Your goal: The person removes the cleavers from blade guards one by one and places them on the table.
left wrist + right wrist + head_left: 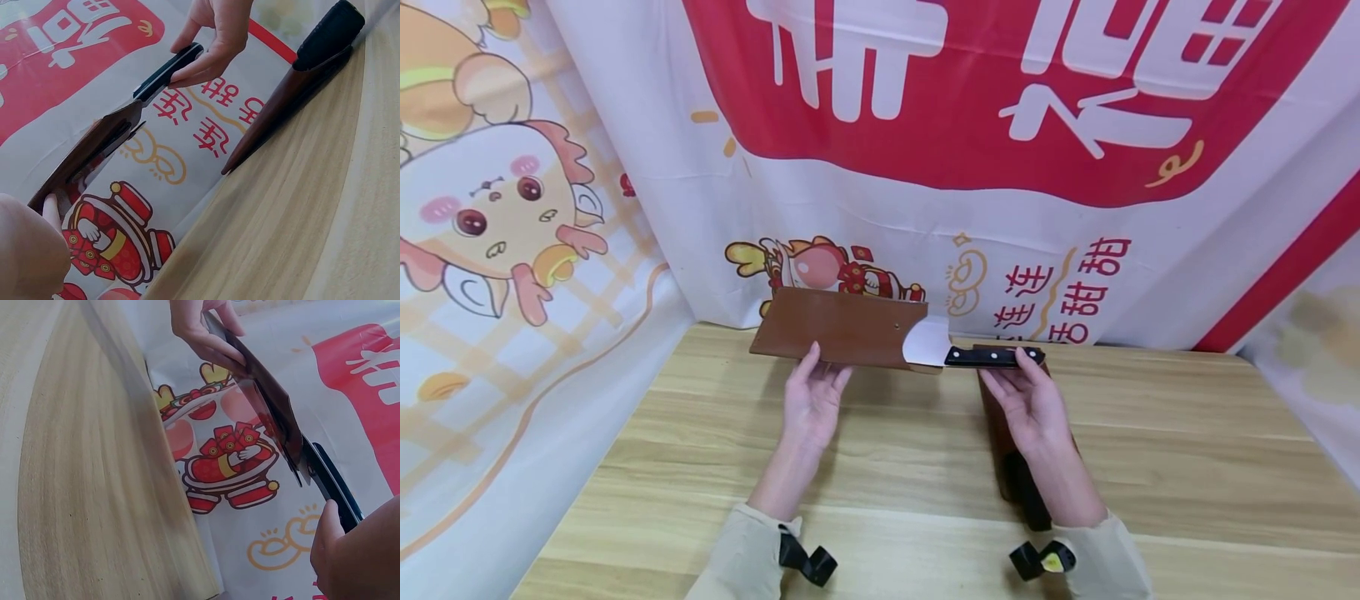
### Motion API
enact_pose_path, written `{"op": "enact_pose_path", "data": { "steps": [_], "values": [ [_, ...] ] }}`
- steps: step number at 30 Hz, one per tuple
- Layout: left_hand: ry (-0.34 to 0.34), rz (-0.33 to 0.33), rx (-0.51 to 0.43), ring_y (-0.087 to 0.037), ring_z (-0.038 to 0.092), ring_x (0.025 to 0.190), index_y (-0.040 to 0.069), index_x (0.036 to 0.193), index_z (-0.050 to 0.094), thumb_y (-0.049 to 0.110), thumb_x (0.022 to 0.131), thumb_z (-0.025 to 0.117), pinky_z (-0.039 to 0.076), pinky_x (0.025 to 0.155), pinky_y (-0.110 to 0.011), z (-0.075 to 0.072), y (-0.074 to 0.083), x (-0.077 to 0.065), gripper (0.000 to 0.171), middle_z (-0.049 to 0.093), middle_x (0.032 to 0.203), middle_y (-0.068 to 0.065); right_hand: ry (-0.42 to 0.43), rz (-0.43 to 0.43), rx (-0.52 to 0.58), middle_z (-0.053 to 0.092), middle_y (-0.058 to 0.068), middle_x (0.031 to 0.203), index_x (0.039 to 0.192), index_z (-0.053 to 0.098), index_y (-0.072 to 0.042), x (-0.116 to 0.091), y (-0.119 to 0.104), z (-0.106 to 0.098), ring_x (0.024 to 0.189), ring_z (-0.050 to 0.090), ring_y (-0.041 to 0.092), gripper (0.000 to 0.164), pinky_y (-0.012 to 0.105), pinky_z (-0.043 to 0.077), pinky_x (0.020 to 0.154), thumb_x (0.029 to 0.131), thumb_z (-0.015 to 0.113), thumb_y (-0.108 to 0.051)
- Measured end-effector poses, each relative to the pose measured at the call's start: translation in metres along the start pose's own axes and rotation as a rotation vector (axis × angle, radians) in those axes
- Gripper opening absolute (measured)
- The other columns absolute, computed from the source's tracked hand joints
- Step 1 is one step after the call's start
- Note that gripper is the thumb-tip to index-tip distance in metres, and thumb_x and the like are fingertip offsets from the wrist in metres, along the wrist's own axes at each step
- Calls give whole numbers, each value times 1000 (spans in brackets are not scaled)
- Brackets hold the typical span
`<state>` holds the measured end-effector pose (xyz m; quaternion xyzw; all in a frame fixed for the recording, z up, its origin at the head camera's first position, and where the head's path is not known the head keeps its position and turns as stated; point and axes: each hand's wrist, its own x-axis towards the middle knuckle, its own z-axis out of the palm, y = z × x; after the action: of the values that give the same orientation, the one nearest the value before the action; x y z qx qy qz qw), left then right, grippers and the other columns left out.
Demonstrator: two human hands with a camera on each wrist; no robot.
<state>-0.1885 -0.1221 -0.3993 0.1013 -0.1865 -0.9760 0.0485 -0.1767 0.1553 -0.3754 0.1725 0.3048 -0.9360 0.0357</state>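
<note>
A cleaver, its black riveted handle (981,357) pointing right, is held up above the table in the head view. Most of its blade (927,341) lies inside a brown sheath (838,327), with a bright part showing at the sheath's mouth. My left hand (812,406) pinches the sheath's lower edge, thumb on the near face and fingers behind. With thumb and fingers, my right hand (1036,410) grips the handle near its end. In the left wrist view, the sheath (94,147) is seen edge-on with its sides parted.
On the wooden table (887,475), partly beneath my right forearm, lies another brown sheath (275,106) with a black handle (329,34) sticking out. A printed white and red cloth (880,183) hangs right behind the table's far edge; more printed cloth (497,333) hangs at the left.
</note>
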Motion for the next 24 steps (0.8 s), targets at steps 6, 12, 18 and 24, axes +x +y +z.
{"op": "enact_pose_path", "data": {
  "steps": [6, 12, 18, 24],
  "values": [
    [4, -1, -27, -23, 68, 97, 7, 114, 52, 7, 107, 54, 60, 91, -39, -2, 4, 2, 7, 64, 104, -8, -4, 13, 24, 72, 12, 112, 150, 38, -10, 0, -5, -1, 121, 63, 21, 48, 39, 44, 112, 107, 58, -19],
    [1, -10, -33, -23, 68, 94, 5, 113, 53, 7, 107, 55, 60, 91, -38, -2, 8, 3, 7, 65, 103, -9, -8, 27, 66, 74, 12, 106, 140, 44, -10, -1, -10, -2, 105, 70, 20, 37, 40, 40, 114, 107, 58, -17],
    [17, -18, -40, -23, 68, 96, 6, 117, 52, 8, 106, 56, 60, 92, -38, -1, 11, 3, 11, 65, 105, -9, -28, 32, 78, 74, 12, 109, 145, 40, -10, -2, -13, -2, 108, 68, 20, 42, 40, 38, 115, 107, 57, -17],
    [24, -23, -43, -23, 67, 95, 6, 115, 52, 8, 107, 56, 60, 91, -36, -1, 12, 4, 10, 64, 105, -9, -9, 40, 95, 74, 11, 112, 141, 45, -12, -1, -14, -2, 114, 67, 20, 38, 39, 41, 113, 106, 60, -17]
  ]
}}
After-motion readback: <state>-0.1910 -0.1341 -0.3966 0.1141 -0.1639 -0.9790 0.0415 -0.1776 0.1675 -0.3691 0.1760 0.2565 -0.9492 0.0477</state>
